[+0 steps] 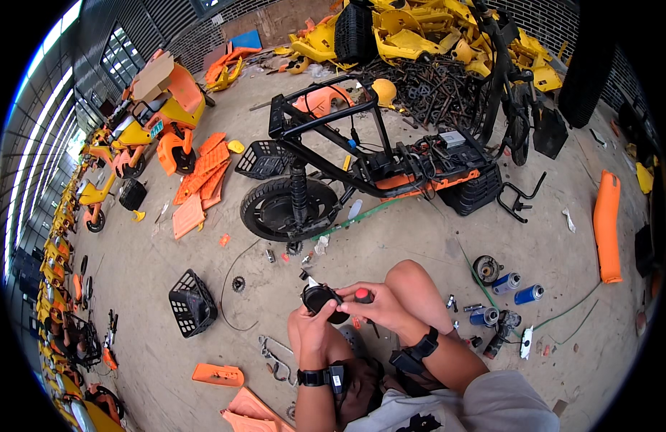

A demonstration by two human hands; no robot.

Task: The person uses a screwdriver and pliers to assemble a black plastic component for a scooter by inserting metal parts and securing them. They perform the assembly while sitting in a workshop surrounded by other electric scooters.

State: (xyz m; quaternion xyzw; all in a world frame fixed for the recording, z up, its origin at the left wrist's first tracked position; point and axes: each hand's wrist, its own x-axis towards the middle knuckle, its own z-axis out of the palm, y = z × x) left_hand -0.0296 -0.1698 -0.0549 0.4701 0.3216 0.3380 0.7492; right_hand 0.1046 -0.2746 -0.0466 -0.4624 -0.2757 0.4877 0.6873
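Note:
In front of my bent knees, my left hand (313,330) is closed round a round black part (320,297), its thumb lying over the near side. A pale, pointed piece juts from the part's far edge; its exact kind is not clear. My right hand (385,308) keeps a screwdriver (363,295) in its curled fingers, the red handle end up and a dark shaft showing below. The right fingertips also touch the right edge of the black part. Just beyond stands the stripped scooter frame (380,189) with its rear wheel (290,209).
A black basket (192,302) and a small gear (238,284) lie to my left. Spray cans (506,283), a round hub (486,270) and a dark tool (503,334) sit on my right. Orange panels (203,176) and a yellow parts heap (405,36) are farther off.

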